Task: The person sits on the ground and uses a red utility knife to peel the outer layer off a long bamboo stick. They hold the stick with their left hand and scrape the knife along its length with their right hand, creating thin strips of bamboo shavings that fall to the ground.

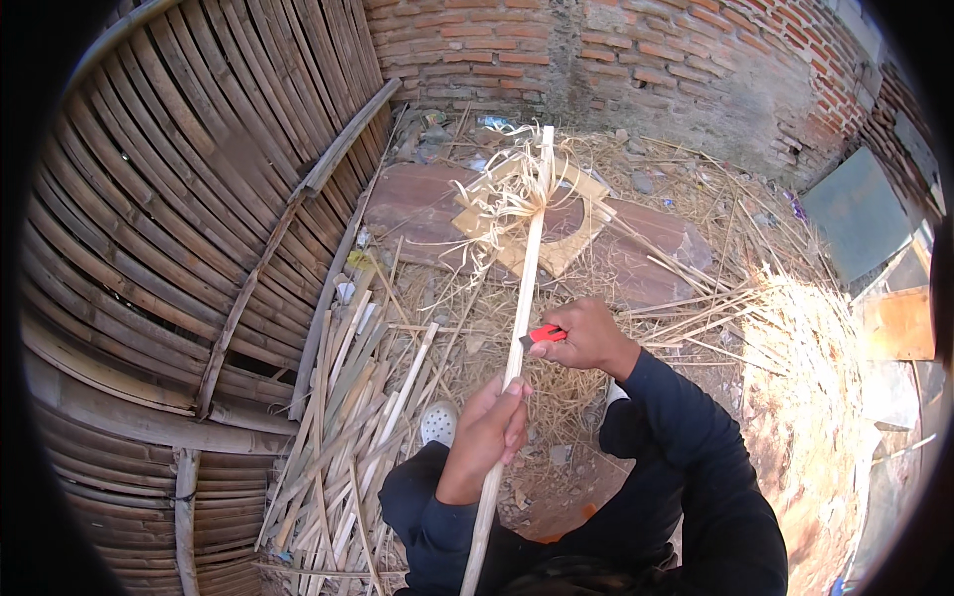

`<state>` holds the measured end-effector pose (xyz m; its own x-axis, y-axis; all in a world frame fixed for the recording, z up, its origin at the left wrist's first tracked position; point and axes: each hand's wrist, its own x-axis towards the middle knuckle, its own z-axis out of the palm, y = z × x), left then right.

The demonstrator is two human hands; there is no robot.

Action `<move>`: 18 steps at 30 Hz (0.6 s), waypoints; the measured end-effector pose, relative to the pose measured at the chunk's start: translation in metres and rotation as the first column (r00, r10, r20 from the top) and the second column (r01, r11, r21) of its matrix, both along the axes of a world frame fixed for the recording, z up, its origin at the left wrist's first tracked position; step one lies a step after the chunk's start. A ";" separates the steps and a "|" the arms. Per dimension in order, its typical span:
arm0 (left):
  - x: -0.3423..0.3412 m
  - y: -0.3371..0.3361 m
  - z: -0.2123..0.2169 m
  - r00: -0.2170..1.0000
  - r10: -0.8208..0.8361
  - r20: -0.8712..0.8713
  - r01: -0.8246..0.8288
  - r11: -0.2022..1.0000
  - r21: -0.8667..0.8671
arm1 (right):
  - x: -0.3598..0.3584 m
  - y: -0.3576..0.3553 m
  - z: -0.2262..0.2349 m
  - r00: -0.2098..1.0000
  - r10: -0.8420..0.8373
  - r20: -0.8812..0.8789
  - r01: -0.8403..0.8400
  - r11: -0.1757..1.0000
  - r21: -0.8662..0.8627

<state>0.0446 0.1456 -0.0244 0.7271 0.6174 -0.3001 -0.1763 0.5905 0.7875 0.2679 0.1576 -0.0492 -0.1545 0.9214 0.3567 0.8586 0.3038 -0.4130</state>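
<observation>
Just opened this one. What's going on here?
A person's left hand grips a long pale strip, while the right hand holds a red knife at the strip's edge, farther along. Thin curled shavings bunch around the strip's far part, above a tan panel with a hole. More strips lie piled to the left.

Reddish-brown earthen floor (810, 507), straw-like shavings (556, 412) strewn over it, a loose pile of split strips (348, 437) at left, a flat brown board (402, 204) farther off, thin sticks (711, 303) right.
</observation>
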 end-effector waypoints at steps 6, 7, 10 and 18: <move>-0.006 0.000 0.001 0.999 -0.007 0.043 0.009 0.999 -0.036 | -0.005 -0.001 0.003 1.000 -0.005 0.010 0.005 1.000 0.007; -0.008 0.000 0.001 0.999 -0.005 0.050 0.006 0.999 -0.034 | -0.008 -0.001 0.004 1.000 0.000 0.010 0.000 1.000 0.008; -0.011 -0.003 0.001 0.999 0.015 0.036 -0.014 1.000 -0.025 | -0.011 0.002 0.002 0.998 -0.026 0.058 0.022 0.998 0.066; 0.003 -0.021 -0.009 0.997 -0.059 0.058 0.060 0.998 -0.009 | 0.046 0.038 -0.004 0.922 -0.375 -0.094 0.378 0.926 0.009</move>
<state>0.0474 0.1249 -0.0336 0.7787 0.5697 -0.2628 -0.1861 0.6098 0.7704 0.3143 0.1960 -0.0537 0.2353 0.8955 0.3777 0.8720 -0.0230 -0.4889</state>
